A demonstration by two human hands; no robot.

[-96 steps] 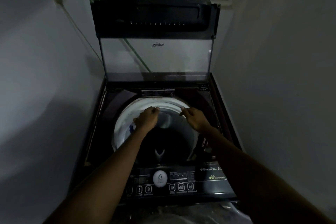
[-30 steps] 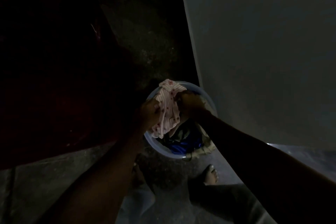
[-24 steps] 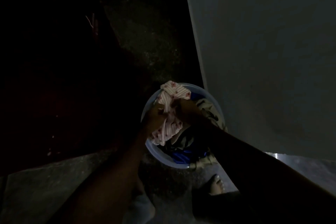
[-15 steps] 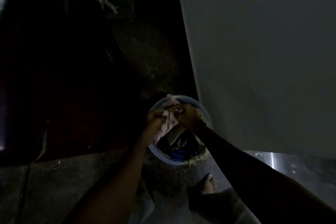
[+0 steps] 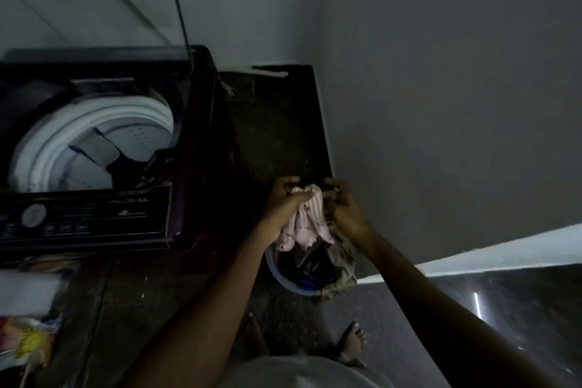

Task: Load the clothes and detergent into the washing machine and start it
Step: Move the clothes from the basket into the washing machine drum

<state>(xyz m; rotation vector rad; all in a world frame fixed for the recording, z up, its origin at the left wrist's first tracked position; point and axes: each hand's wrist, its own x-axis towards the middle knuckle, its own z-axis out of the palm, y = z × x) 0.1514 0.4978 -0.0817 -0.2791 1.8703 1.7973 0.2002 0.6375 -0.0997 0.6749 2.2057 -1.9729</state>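
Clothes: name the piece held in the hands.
The pink striped garment, gripped by the left hand and right hand; the olive piece and blue piece lie in the basin.

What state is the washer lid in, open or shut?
Open. The lid stands raised at the back of the washing machine, leaving the white drum rim and the clothes inside it exposed.

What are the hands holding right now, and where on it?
Both hands grip a pink striped garment: the left hand and right hand bunch its upper end, and the rest hangs over the basin.
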